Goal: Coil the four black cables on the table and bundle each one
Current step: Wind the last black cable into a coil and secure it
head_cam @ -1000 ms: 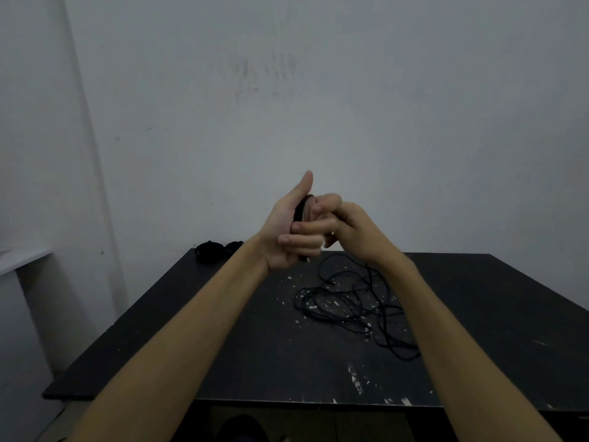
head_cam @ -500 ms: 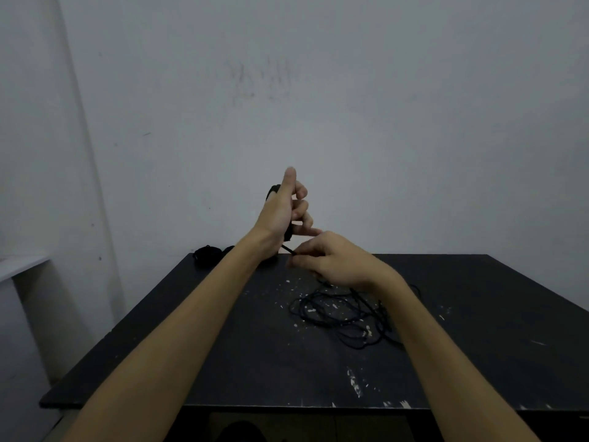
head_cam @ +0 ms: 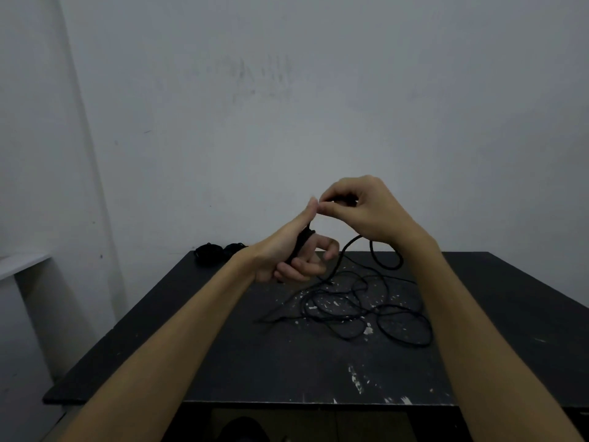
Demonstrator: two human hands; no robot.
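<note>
Here the black cable [head_cam: 350, 301] is pinched by the right hand [head_cam: 366, 212] just above the left hand [head_cam: 287, 253], whose curled fingers hold the wound coil [head_cam: 301, 245]; slack trails right onto the table [head_cam: 223, 362].

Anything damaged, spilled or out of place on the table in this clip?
Only wear: the black table is chipped, with pale flecks under the loose cable and along its near edge. That cable lies tangled, as expected mid-coiling. Two bundles sit at the far left corner. Nothing spilled.
</note>
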